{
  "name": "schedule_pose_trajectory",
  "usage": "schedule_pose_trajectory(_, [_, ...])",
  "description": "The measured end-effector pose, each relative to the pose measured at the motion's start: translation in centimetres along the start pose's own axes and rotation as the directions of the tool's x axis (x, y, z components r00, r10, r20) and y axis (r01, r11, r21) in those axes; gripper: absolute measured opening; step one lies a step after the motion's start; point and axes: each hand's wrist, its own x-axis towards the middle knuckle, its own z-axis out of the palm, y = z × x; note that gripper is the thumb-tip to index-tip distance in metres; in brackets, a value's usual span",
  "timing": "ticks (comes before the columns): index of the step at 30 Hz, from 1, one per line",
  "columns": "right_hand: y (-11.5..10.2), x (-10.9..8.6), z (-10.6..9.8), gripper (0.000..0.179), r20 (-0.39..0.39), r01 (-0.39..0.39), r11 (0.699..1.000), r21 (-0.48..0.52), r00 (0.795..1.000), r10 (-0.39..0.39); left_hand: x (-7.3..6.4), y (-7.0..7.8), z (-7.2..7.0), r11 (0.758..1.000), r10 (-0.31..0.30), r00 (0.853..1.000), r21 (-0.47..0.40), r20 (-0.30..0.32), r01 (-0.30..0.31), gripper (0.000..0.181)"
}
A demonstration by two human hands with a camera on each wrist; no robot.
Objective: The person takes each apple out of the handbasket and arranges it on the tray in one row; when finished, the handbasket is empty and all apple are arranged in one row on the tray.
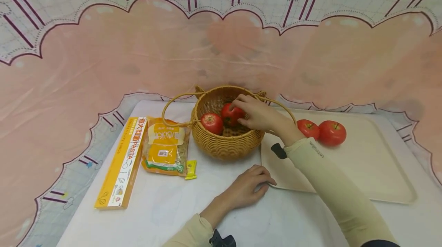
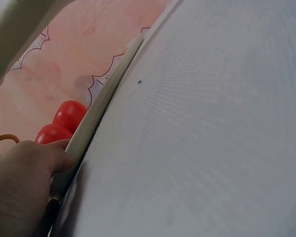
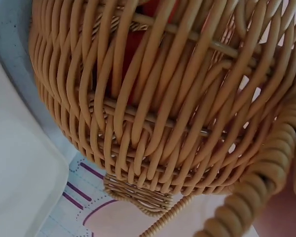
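My right hand (image 1: 257, 113) reaches over the rim of a round wicker basket (image 1: 228, 149) and grips a red apple (image 1: 230, 116) inside it. Another red apple (image 1: 211, 123) lies beside that one, in the left of the basket. Red also shows through the weave (image 3: 138, 103) in the right wrist view, where the right hand itself is hidden. At the near left corner of a cream tray (image 1: 366, 170), my left hand (image 1: 246, 187) holds the rim between thumb and fingers. Two more red apples (image 1: 332, 133) sit side by side on the tray, behind the right forearm.
To the left lie a yellow pasta box (image 1: 121, 162), an orange-and-clear food bag (image 1: 165, 147) and a small yellow packet (image 1: 191, 170). The basket's two loop handles (image 1: 165, 109) spread outward, one over the bag. A patterned cloth (image 1: 172, 55) hangs behind the white table (image 1: 165, 208).
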Motion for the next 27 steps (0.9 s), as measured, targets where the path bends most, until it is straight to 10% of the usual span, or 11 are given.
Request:
schedule_pose_trajectory(12, [-0.2, 3.2, -0.5, 0.038, 0.115, -0.021, 0.999, 0.026, 0.993, 0.018, 0.2, -0.7, -0.5, 1.0, 0.005, 0.998, -0.003, -0.068, -0.005, 0.022])
schedule_pose_trajectory(27, [1.1, 4.5, 0.9, 0.05, 0.199, -0.039, 0.994, -0.103, 0.978, 0.059, 0.6, -0.1, 0.1, 0.999, -0.031, 1.0, -0.021, -0.007, 0.031, 0.022])
